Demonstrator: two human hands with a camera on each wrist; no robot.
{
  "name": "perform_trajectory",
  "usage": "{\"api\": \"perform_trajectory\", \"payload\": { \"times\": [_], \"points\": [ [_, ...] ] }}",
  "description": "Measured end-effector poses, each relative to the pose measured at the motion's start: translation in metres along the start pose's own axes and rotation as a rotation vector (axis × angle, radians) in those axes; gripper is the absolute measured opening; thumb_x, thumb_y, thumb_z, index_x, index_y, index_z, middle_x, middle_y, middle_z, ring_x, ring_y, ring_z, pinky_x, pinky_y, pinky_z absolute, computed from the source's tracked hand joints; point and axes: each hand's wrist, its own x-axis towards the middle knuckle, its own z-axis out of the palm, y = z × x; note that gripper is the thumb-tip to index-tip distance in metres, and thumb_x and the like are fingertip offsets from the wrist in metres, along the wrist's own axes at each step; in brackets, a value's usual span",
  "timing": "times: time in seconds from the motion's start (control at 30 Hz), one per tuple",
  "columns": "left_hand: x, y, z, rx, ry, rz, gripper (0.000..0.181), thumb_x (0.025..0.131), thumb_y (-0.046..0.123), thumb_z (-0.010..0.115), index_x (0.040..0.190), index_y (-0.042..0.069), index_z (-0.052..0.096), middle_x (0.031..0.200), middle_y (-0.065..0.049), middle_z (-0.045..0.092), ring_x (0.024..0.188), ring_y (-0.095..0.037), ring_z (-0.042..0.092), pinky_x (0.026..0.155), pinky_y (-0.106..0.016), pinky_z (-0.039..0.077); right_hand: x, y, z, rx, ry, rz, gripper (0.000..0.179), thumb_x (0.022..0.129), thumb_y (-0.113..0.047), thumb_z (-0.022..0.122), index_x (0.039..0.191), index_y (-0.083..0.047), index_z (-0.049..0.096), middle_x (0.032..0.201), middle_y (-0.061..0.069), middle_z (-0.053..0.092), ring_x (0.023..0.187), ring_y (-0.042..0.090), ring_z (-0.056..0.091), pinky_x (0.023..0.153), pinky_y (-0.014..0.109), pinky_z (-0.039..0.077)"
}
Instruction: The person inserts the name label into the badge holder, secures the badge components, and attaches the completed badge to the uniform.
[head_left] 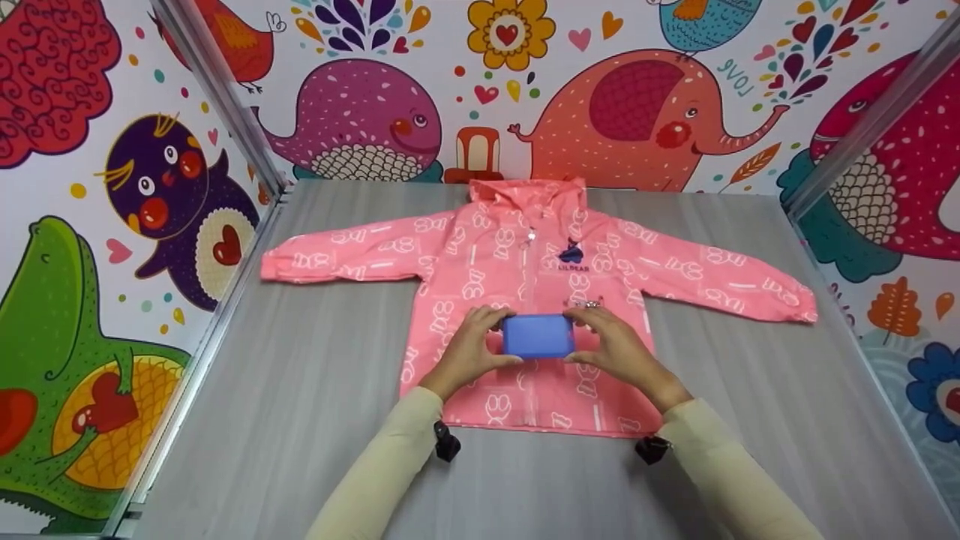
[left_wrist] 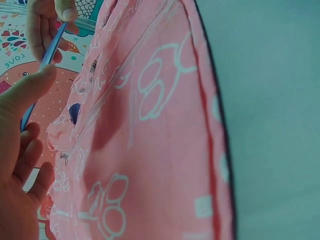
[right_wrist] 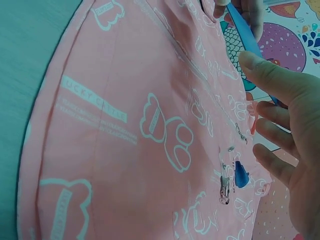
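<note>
My left hand [head_left: 472, 346] and right hand [head_left: 616, 351] hold a thin blue rectangular slab [head_left: 538, 336] by its two short ends, each pinching with thumb and fingers. Edge-on, the slab [left_wrist: 47, 57] looks like a narrow strip in the left wrist view. In the right wrist view my thumb presses on the slab [right_wrist: 245, 32] while the lower fingers are spread. Below the hands a pink hooded jacket [head_left: 472, 285] with white outline prints lies flat, sleeves stretched to both sides and zip closed. A dark blue bear logo [head_left: 571, 255] is on its chest.
The jacket rests on a grey table [head_left: 337, 375] with metal rails [head_left: 187, 382] along its side. Cartoon-animal panels [head_left: 360, 124] stand behind and at both sides. A small shiny metal piece [right_wrist: 224, 189] lies on the jacket near the logo. Black devices [head_left: 448, 442] are at my wrists.
</note>
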Motion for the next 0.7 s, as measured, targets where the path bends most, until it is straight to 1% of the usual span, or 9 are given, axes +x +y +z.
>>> {"api": "perform_trajectory", "payload": {
  "times": [0.27,0.5,0.7],
  "points": [
    [0.000,0.000,0.002,0.021,0.025,0.001,0.077,0.068,0.032,0.090,0.135,0.014,0.057,0.127,-0.008,0.060,0.116,-0.024,0.052,0.100,-0.043,0.051,0.001,0.000,-0.002,0.012,-0.006,-0.006,0.079,0.075,-0.023,0.086,0.145,-0.019,0.050,0.142,0.010,0.056,0.119,0.032,0.061,0.097,0.049,0.054],
    [0.000,-0.001,0.008,0.036,0.066,0.007,0.073,0.065,0.033,0.092,0.129,0.016,0.060,0.120,-0.004,0.060,0.113,-0.021,0.049,0.097,-0.041,0.052,0.001,-0.001,-0.005,0.019,-0.001,-0.058,0.082,0.074,-0.020,0.087,0.146,-0.015,0.048,0.139,0.012,0.057,0.118,0.034,0.062,0.099,0.051,0.052],
    [0.000,0.002,0.010,0.053,0.094,0.004,0.074,0.062,0.034,0.093,0.126,0.015,0.061,0.117,-0.004,0.059,0.111,-0.021,0.047,0.097,-0.042,0.051,0.003,-0.003,-0.008,0.009,-0.012,-0.048,0.083,0.075,-0.020,0.086,0.147,-0.013,0.047,0.139,0.012,0.057,0.120,0.034,0.061,0.102,0.051,0.051]
  ]
}}
